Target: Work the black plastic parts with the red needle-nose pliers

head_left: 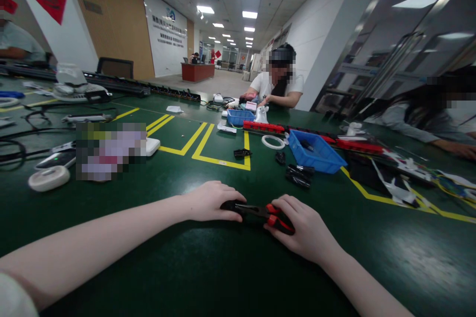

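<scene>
While the left hand pinched one small black piece between thumb and fingers, the right hand held one pair of pliers, fingers over one red-and-black handle and thumb against the other. The long axis ran roughly side to side above the bench, nose toward the left hand, handle ends slanting slightly toward the near edge. The nose stuck out beyond the right fingertips and reached the black piece; whether it clamped it, I could not tell. Two blue trays lay beyond, one close to the far edge, the other further right and nearer. Between them lay one white ring, with several black bundles nearer the hands. One person sat across the far edge.
</scene>
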Action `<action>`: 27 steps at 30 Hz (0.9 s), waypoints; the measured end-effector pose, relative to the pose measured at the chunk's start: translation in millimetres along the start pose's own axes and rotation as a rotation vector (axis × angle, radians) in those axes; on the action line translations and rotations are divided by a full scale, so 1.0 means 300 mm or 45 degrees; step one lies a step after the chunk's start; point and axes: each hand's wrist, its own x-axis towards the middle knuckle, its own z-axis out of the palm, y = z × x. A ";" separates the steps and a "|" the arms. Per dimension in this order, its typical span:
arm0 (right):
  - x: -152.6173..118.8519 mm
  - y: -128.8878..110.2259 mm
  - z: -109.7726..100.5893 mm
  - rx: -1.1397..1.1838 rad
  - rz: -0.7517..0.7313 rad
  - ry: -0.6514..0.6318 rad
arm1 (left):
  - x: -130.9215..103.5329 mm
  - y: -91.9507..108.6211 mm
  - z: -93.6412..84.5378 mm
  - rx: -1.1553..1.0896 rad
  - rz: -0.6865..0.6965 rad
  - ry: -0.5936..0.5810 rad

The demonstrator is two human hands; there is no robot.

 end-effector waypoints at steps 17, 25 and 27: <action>0.005 -0.004 -0.005 -0.033 -0.022 -0.007 | -0.003 -0.008 0.011 0.028 0.038 0.033; 0.004 -0.004 -0.005 -0.013 0.006 -0.046 | -0.002 -0.003 0.010 0.050 0.036 0.035; 0.003 -0.004 -0.009 0.004 0.012 -0.049 | -0.001 0.001 0.005 0.016 0.027 0.024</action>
